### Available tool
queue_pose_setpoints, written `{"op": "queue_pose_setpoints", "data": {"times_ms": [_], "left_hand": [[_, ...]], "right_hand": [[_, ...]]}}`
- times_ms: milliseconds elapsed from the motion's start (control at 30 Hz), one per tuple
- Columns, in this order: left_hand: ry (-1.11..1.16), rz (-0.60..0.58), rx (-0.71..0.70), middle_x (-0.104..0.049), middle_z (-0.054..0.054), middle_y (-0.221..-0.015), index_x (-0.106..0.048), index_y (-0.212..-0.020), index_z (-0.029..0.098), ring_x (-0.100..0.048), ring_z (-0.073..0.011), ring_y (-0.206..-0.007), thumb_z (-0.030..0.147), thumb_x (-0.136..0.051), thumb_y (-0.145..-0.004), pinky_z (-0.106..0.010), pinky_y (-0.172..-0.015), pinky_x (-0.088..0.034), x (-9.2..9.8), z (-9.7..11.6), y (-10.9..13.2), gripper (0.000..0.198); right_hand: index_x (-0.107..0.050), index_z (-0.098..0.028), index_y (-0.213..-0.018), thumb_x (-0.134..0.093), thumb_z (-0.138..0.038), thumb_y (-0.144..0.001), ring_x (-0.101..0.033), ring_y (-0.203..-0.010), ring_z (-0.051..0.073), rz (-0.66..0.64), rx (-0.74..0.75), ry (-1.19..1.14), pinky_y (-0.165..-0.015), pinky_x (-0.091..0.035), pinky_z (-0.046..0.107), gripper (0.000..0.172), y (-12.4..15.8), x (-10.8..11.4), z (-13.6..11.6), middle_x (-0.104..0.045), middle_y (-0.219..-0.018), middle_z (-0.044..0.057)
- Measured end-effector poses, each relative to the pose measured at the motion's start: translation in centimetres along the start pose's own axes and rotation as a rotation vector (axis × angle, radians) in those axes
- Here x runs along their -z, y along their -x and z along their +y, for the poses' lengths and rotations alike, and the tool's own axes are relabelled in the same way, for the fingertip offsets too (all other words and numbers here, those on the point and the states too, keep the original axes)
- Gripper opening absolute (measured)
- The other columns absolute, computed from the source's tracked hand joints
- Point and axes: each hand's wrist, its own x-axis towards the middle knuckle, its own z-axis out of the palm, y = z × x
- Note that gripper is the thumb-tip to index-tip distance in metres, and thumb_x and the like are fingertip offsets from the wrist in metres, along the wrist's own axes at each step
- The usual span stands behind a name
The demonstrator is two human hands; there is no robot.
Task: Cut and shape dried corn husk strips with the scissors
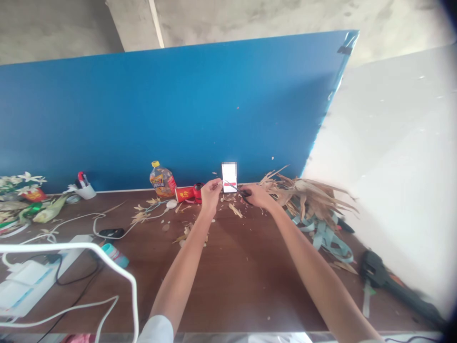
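Black-handled scissors are gripped in my right hand, their blades pointing left across the front of a phone. The phone stands upright against the blue panel with a lit white screen. Facing the scissor tips, my left hand is closed in a pinch; what lies between its fingertips is too small to make out. Pale dried scraps are scattered on the brown table below the hands. A red can-like container lies just left of my left hand.
Dried husks pile up at the right, above light-blue straps. A dark clamp-like tool lies at the right edge. At left are a drink bottle, a pen cup, a power strip and white cables.
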Motion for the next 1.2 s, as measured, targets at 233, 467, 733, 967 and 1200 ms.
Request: {"op": "queue_pose_setpoints", "data": {"times_ms": [233,467,733,967,1200], "left_hand": [[0.028,-0.039,-0.018,-0.067,-0.01,-0.109,-0.064,-0.104,0.015,-0.062,-0.0147,-0.087,0.02,-0.07,-0.068,-0.031,-0.082,-0.049,-0.1,0.0,-0.2,0.036],[-0.023,-0.017,-0.058,-0.056,-0.011,-0.124,-0.058,-0.108,0.018,-0.06,-0.0095,-0.077,0.025,-0.073,-0.068,-0.027,-0.076,-0.049,0.0,0.2,-0.1,0.044],[0.107,-0.102,-0.005,-0.064,-0.009,-0.101,-0.049,-0.112,0.017,-0.062,-0.0117,-0.078,0.025,-0.077,-0.062,-0.03,-0.079,-0.049,-0.6,0.2,0.1,0.058],[0.106,-0.12,0.041,-0.065,-0.007,-0.094,-0.048,-0.111,0.018,-0.063,-0.0145,-0.083,0.025,-0.078,-0.061,-0.032,-0.08,-0.049,-0.7,0.7,0.5,0.059],[0.122,-0.134,0.021,-0.066,-0.006,-0.09,-0.051,-0.108,0.017,-0.063,-0.0148,-0.083,0.022,-0.077,-0.062,-0.031,-0.081,-0.048,-0.6,0.0,0.3,0.053]], "right_hand": [[-0.07,-0.021,-0.082,-0.054,-0.015,-0.065,-0.058,-0.055,0.015,-0.094,-0.057,-0.111,-0.049,-0.036,0.023,0.025,0.5,0.3,-0.6,-0.069,-0.068,0.001],[-0.07,-0.02,-0.086,-0.053,-0.015,-0.066,-0.059,-0.055,0.015,-0.065,-0.052,-0.104,-0.048,-0.037,0.023,0.027,0.4,0.3,-0.5,-0.069,-0.068,0.002],[-0.071,-0.018,-0.09,-0.054,-0.016,-0.064,-0.054,-0.053,0.013,-0.033,-0.009,-0.152,-0.048,-0.037,0.022,0.031,0.2,0.1,-1.1,-0.067,-0.068,0.001],[-0.07,-0.018,-0.093,-0.051,-0.014,-0.065,-0.055,-0.057,0.014,-0.017,0.001,-0.131,-0.052,-0.038,0.023,0.034,0.5,0.5,-1.9,-0.068,-0.074,0.002],[-0.069,-0.017,-0.091,-0.05,-0.014,-0.068,-0.055,-0.06,0.014,-0.026,0.035,-0.019,-0.054,-0.036,0.022,0.031,0.7,0.8,-2.1,-0.069,-0.076,0.003]]}}
